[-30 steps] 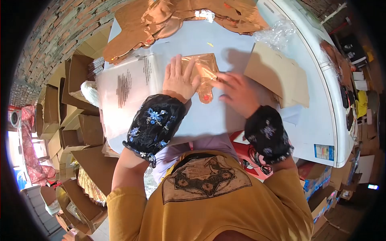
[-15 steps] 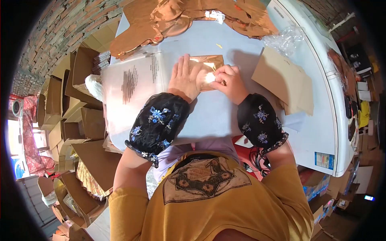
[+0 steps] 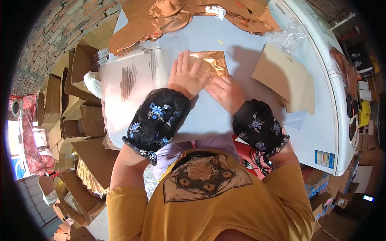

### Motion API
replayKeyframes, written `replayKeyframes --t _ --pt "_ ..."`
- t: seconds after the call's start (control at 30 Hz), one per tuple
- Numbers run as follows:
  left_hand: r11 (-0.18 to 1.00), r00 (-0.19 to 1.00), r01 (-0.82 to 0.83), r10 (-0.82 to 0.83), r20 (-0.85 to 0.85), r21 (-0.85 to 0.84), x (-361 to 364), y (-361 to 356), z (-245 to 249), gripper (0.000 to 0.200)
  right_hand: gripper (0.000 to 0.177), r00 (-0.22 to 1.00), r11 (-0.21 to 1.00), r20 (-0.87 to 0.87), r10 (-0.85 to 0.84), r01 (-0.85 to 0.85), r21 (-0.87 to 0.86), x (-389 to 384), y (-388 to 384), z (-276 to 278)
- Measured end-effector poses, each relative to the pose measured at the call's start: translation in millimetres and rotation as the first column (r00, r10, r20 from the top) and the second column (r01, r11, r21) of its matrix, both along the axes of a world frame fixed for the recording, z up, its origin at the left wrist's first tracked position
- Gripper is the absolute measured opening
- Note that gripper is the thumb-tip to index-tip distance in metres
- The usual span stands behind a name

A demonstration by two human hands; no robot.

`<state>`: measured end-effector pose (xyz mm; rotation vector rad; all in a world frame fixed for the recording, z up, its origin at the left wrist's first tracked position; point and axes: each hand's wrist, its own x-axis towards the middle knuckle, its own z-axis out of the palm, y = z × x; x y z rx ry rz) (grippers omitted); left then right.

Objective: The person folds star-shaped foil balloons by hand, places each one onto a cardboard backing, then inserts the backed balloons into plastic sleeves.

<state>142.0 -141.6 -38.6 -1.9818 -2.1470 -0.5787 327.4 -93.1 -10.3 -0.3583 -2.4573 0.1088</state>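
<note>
A shiny copper-coloured foil piece (image 3: 217,60) lies flat on the light table, creased and catching the light. My left hand (image 3: 187,76) rests on its left part with fingers spread. At the foil's lower right edge is my right hand (image 3: 227,91), its fingers pressed together and close to the left fingertips; whether they pinch the foil edge is hidden. Left of my left hand lies a stack of clear plastic bags (image 3: 134,76) with dark printing. Both forearms wear black sleeve covers with blue flowers.
Large copper foil sheets (image 3: 173,20) lie along the table's far edge with a white tangle (image 3: 216,12) on them. Brown cardboard pieces (image 3: 283,74) and crumpled clear plastic (image 3: 287,38) are at the right. Open cardboard boxes (image 3: 82,72) stand left of the table.
My right hand has moved down and slightly left along the foil, and its fingers have gone from a raised pinch to lying lower. The bright glare on the foil has shifted.
</note>
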Motion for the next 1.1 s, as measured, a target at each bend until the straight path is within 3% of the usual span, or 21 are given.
replayKeyframes --t 0.07,0.17,0.2,0.3,0.33,0.4,0.47,0.6,0.77,0.83,0.93,1.03,1.1 --pt "0.999 1.000 0.022 -0.021 -0.010 0.026 -5.1 4.7 7.1 0.065 0.012 0.998 1.000 0.056 -0.014 0.014 0.005 1.7 -1.9 -1.0" --pt "0.974 0.940 -0.076 0.142 0.310 -0.215 -21.7 27.2 35.6 0.063 0.011 0.999 1.000 0.051 -0.019 0.018 0.003 0.3 -1.6 0.9" --pt "0.963 0.984 -0.135 0.157 0.079 -0.235 -27.9 32.6 37.8 0.064 0.011 0.999 1.000 0.035 -0.017 0.017 -0.003 0.0 -3.0 1.1" --pt "0.874 0.986 -0.135 0.166 0.024 -0.466 -48.9 62.1 50.2 0.071 0.013 0.999 0.999 0.041 -0.034 0.034 0.001 -0.4 -7.0 8.1" --pt "0.829 0.978 0.049 0.073 0.195 -0.557 -56.0 67.2 68.7 0.069 0.015 0.998 0.998 0.017 -0.056 0.056 -0.008 -1.1 -8.4 7.8" --pt "0.705 0.770 0.269 0.252 0.586 -0.656 -70.0 68.3 81.1 0.065 0.019 0.995 0.995 -0.028 -0.100 0.100 -0.028 -3.1 -12.0 6.3" --pt "0.602 0.383 0.513 0.477 0.791 -0.612 -87.8 73.9 71.2 0.052 0.024 0.991 0.991 -0.012 -0.136 0.136 -0.013 -4.7 -14.0 7.2" --pt "0.724 0.087 0.479 0.523 0.848 -0.495 -83.5 59.1 61.5 0.030 0.034 0.968 0.965 0.011 -0.250 0.248 0.080 -12.6 -22.9 5.3" --pt "0.766 -0.039 0.336 0.592 0.805 -0.547 -77.0 67.5 51.0 0.020 0.042 0.909 0.900 0.037 -0.416 0.405 0.164 -29.2 -32.6 -1.8" --pt "0.763 -0.122 0.388 0.598 0.792 -0.517 -79.3 68.4 55.7 0.018 0.038 0.900 0.891 -0.015 -0.435 0.433 0.136 -35.5 -35.7 -3.7" --pt "0.792 -0.152 0.305 0.589 0.794 -0.530 -70.3 69.6 59.2 0.014 0.031 0.891 0.882 0.038 -0.452 0.440 0.169 -39.3 -33.1 -11.6" --pt "0.794 -0.134 0.313 0.580 0.804 -0.521 -66.6 68.9 69.8 0.012 0.022 0.903 0.889 -0.079 -0.423 0.430 0.156 -38.4 -28.2 -12.5" --pt "0.811 -0.151 0.385 0.525 0.838 -0.439 -63.0 76.0 75.3 0.019 0.014 0.871 0.875 -0.131 -0.473 0.482 0.047 -33.6 -29.5 -6.0"
